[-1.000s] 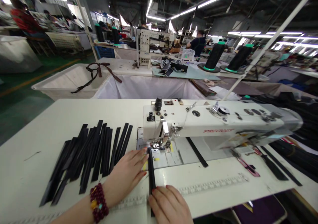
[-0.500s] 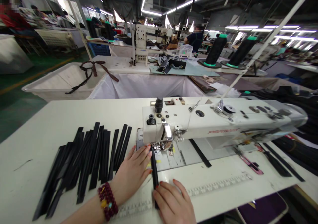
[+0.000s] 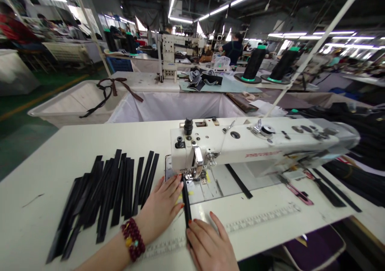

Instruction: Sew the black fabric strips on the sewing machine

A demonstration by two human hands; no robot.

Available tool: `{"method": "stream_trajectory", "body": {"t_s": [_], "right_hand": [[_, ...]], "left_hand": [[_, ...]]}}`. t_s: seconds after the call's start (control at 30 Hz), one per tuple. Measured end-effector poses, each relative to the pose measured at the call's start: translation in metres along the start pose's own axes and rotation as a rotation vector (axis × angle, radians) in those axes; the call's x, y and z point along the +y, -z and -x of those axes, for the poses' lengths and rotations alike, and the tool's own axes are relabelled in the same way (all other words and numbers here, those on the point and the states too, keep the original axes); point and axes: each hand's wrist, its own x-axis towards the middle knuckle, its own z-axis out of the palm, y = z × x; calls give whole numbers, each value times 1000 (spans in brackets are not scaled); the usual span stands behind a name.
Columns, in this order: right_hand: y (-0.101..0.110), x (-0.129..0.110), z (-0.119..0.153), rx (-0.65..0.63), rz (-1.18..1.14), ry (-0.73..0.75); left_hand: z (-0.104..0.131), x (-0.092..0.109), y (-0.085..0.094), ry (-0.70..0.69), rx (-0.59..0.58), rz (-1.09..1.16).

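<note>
A narrow black strip [image 3: 187, 203] runs lengthwise from the presser foot [image 3: 192, 176] of a white sewing machine [image 3: 234, 146] toward me. My left hand [image 3: 161, 201] lies flat on the table to its left, fingers stretched out, with fingertips and thumb against the strip close to the foot. Around that wrist is a dark red bead bracelet. At the near end, my right hand [image 3: 210, 243] has its fingers bent over the strip and its thumb apart; part of the strip is hidden beneath it. Several more black strips [image 3: 105, 195] lie spread to the left of my left hand.
Right of the needle, another black strip [image 3: 239, 181] lies under the machine arm. Pink-handled snips [image 3: 297, 193] and a dark-handled tool [image 3: 329, 193] rest farther right. A ruler scale [image 3: 261, 219] crosses the table's front. A white-lined bin [image 3: 174, 106] stands behind the table.
The camera view has shifted slightly, so the machine appears a little farther left. Both hands keep nearly the same places along the strip.
</note>
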Motion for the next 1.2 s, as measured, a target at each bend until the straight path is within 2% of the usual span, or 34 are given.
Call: {"method": "stream_trajectory", "body": {"t_s": [0.17,0.33,0.57,0.77,1.2], "right_hand": [[2,-5,17,61,19,11],[2,-2,17,37,-7,7],[4,10,1,-98,-37,24],[5,17,-12,-182,-53,12],[-15,33,-29,-317,-28,-38]], "left_hand": [[11,9,6,-57,-6,-23],[11,6,3,-76,35,-19],[-2,-3,-4,-8,23,3],[-10,-7,-2,21,20,9],[-15,-11,-2,47,1,46]]}}
